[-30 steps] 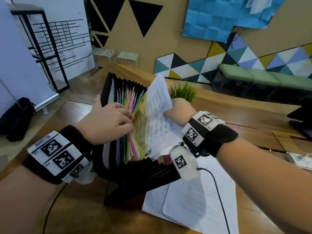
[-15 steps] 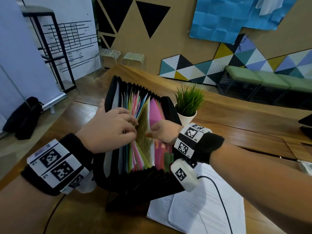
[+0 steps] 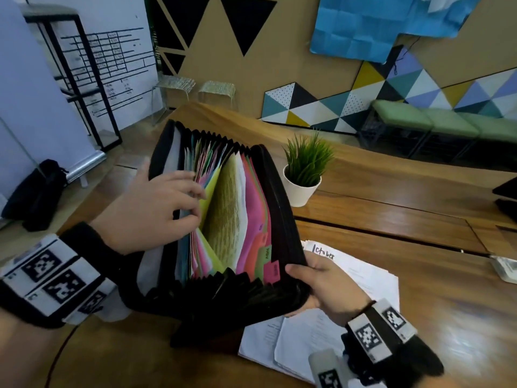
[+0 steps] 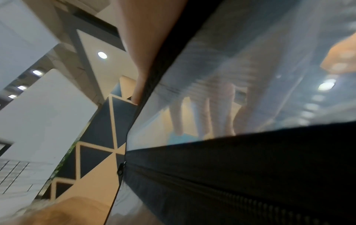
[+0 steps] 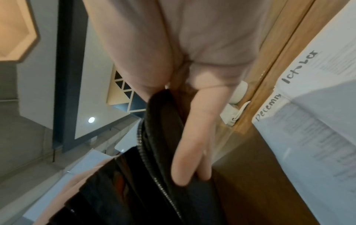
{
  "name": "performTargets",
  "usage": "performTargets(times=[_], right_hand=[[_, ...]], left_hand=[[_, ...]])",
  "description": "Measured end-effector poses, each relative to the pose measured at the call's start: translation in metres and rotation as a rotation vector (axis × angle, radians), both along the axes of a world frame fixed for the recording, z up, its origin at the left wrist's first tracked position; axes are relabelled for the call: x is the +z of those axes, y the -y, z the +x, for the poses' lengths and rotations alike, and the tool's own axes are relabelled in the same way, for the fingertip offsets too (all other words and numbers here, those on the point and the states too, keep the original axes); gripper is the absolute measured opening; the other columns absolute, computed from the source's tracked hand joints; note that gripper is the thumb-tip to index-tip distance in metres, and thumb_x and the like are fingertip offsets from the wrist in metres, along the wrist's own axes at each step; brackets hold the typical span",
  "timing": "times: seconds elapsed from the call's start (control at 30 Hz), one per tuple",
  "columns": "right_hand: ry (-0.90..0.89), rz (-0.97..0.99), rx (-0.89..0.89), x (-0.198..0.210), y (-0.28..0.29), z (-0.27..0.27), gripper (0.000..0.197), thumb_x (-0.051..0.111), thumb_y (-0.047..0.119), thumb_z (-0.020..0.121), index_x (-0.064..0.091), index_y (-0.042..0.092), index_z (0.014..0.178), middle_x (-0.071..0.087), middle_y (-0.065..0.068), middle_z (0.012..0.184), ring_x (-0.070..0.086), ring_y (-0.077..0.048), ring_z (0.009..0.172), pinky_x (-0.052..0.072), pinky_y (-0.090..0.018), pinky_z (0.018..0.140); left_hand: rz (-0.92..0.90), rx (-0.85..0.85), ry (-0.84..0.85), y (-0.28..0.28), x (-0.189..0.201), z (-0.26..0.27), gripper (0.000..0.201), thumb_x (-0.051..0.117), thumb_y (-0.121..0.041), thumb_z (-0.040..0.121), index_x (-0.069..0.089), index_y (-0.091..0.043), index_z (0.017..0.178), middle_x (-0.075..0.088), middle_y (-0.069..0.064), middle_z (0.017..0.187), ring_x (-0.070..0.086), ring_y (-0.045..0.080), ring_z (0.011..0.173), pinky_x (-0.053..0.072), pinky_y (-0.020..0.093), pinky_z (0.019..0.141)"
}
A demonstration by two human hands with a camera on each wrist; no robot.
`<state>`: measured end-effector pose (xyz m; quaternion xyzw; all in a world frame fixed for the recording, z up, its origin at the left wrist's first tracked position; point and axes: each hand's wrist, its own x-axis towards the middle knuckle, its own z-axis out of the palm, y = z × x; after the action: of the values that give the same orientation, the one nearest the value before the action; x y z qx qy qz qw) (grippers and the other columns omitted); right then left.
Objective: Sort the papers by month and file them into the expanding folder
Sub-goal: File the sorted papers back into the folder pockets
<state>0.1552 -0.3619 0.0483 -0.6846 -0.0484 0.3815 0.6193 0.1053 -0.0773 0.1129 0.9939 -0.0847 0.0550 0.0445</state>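
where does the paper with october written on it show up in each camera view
Head: the October paper lies on the table right of the expanding folder, above the right hand.
Left wrist: not in it.
Right wrist: at the right edge, right of the hand, overlapping a sheet that looks marked December.
Shared landmark: the folder's black zipped edge.

Black wristbands (image 3: 81,242) with white square-code tags, thin dark cable (image 3: 60,357).

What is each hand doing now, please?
Left hand: fingers curled into the dividers, holding them apart.
Right hand: grips the folder at its near corner.
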Motion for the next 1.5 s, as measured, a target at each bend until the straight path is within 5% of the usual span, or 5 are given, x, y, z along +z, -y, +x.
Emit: performTargets(times=[0.27, 0.5, 0.67, 1.07, 1.5], right_hand=[[0.127, 0.114, 0.017, 0.011, 0.012, 0.004, 0.022, 0.049, 0.003, 0.092, 0.063, 0.004, 0.109, 0.069, -0.022, 0.096, 0.067, -0.031, 0.081, 0.053, -0.031, 0.056], [0.136, 0.124, 0.037, 0.011, 0.015, 0.005, 0.019, 0.05, 0.006, 0.092, 0.062, 0.003, 0.106, 0.066, -0.024, 0.088, 0.064, -0.033, 0.071, 0.053, -0.031, 0.048], [0.11, 0.119, 0.002, 0.006, 0.021, 0.008, 0.02, 0.049, 0.005, 0.093, 0.06, 0.001, 0.108, 0.067, -0.024, 0.09, 0.065, -0.036, 0.073, 0.054, -0.032, 0.048], [0.085, 0.105, -0.157, -0.017, 0.038, 0.012, 0.041, 0.055, 0.035, 0.091, 0.061, -0.003, 0.106, 0.065, -0.023, 0.093, 0.06, -0.031, 0.076, 0.048, -0.031, 0.058], [-0.012, -1.361, -0.157, -0.15, 0.171, 0.02, 0.119, 0.075, 0.071, 0.047, 0.034, 0.0, 0.132, 0.056, -0.015, 0.116, 0.061, -0.025, 0.097, 0.055, -0.033, 0.078]], left_hand=[[0.38, -0.382, -0.203, 0.043, 0.016, -0.002, 0.055, 0.003, -0.049, 0.09, 0.005, -0.048, 0.145, 0.052, -0.018, 0.105, 0.04, 0.004, 0.116, -0.016, 0.038, 0.114], [0.395, -0.477, -0.219, 0.057, 0.011, -0.002, 0.055, -0.001, -0.047, 0.092, 0.008, -0.044, 0.146, 0.048, -0.01, 0.086, 0.044, 0.011, 0.086, 0.019, 0.033, 0.101], [0.174, -0.429, -0.012, 0.047, 0.006, -0.002, 0.042, 0.023, -0.041, 0.093, 0.062, -0.038, 0.109, 0.047, -0.014, 0.088, 0.046, 0.009, 0.094, 0.023, 0.035, 0.099], [-0.067, 0.263, -0.221, 0.018, -0.005, -0.028, 0.061, -0.007, -0.07, 0.07, 0.046, -0.065, 0.101, 0.021, -0.022, 0.147, -0.003, 0.007, 0.144, -0.002, 0.064, 0.111], [-0.333, 0.236, 0.092, 0.021, -0.002, -0.02, 0.03, 0.059, -0.05, 0.077, 0.076, -0.027, 0.069, 0.058, -0.005, 0.1, 0.048, 0.005, 0.087, 0.046, 0.038, 0.079]])
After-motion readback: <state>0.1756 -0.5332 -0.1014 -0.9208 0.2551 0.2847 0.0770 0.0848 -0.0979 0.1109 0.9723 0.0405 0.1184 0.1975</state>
